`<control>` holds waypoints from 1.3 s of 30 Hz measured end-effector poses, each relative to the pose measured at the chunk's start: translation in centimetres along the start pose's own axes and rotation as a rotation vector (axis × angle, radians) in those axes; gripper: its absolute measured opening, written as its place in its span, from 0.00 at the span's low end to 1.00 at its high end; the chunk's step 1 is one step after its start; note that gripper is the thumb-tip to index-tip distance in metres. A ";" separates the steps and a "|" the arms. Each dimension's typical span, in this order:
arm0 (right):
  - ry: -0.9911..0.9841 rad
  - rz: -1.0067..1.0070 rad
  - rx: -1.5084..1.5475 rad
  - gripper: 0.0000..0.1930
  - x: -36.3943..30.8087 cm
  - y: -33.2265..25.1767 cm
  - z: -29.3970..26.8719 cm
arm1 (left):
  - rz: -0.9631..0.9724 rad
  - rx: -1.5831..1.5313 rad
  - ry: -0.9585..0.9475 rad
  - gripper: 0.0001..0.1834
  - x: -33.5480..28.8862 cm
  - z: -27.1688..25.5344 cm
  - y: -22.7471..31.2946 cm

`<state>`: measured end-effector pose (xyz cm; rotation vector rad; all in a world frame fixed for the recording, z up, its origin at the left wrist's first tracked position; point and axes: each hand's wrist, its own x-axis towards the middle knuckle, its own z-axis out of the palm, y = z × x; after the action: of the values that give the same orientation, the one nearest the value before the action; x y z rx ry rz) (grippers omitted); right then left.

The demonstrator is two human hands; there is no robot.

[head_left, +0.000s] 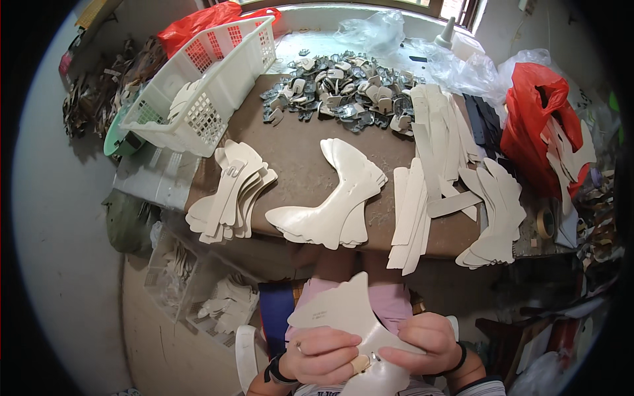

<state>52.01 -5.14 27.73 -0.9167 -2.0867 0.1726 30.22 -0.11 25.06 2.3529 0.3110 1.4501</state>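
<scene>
Over my lap I hold a cream, curved leather-like shoe-upper piece [337, 305], smooth, with faint print on its upper part. My left hand [323, 354] is closed on its left edge; a beige wrap or scrap shows at its fingertips. My right hand [422, 343] pinches the other side, thumb lying across the surface. Between the two hands, a small shiny metal bit [375, 356] sits on the piece; its exact kind cannot be made out. Nearest on the table is a stack of similar curved pieces [330, 221], with another stack [234, 191] to its left, topped by a strap.
At the back of the brown table [297, 148] lies a heap of small buckle-like parts [343, 89]. A white basket [214, 122] stands left. Cream straps [413, 204], more curved pieces [495, 208], a red bag [535, 99] and a tape roll [545, 223] are right. Bins [221, 300] stand below left.
</scene>
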 end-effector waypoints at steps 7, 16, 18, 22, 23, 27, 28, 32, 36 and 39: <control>-0.009 0.132 0.011 0.14 -0.1 -0.9 0.1 | -0.161 -0.426 0.062 0.14 -1.4 1.1 -1.3; 0.009 0.201 0.293 0.15 -0.9 -0.6 1.3 | -0.144 -0.312 0.084 0.12 -2.0 0.5 -0.9; 0.030 0.221 0.264 0.15 -0.6 -0.9 1.3 | -0.151 -0.266 0.045 0.11 -1.5 0.4 -0.9; 0.079 0.191 0.200 0.14 -0.6 -0.7 2.1 | -0.354 -0.260 -0.037 0.14 -0.4 0.2 -0.4; 0.107 0.250 0.146 0.14 -0.7 -0.6 2.6 | -0.390 -0.184 -0.029 0.12 -0.4 0.4 -0.8; 0.125 0.470 0.197 0.15 1.9 1.5 3.1 | -0.741 0.094 0.241 0.08 0.5 -1.9 -3.6; 0.102 0.629 0.305 0.15 2.3 2.3 2.7 | -0.804 0.169 0.350 0.05 1.4 -3.5 -5.6; 0.095 0.673 0.068 0.12 3.6 9.0 1.4 | -1.018 0.417 0.435 0.10 3.8 -10.9 -12.8; 0.149 0.675 -0.199 0.11 5.2 18.0 -0.8 | -1.001 0.283 0.376 0.24 2.7 -11.8 -20.1; 0.176 0.549 -0.367 0.11 7.6 24.3 -0.8 | -1.026 0.422 0.312 0.35 2.1 -10.7 -21.1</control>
<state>62.94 17.34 22.99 -1.6557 -1.6883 -0.0109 21.58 21.85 22.52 1.6748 1.7303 1.2305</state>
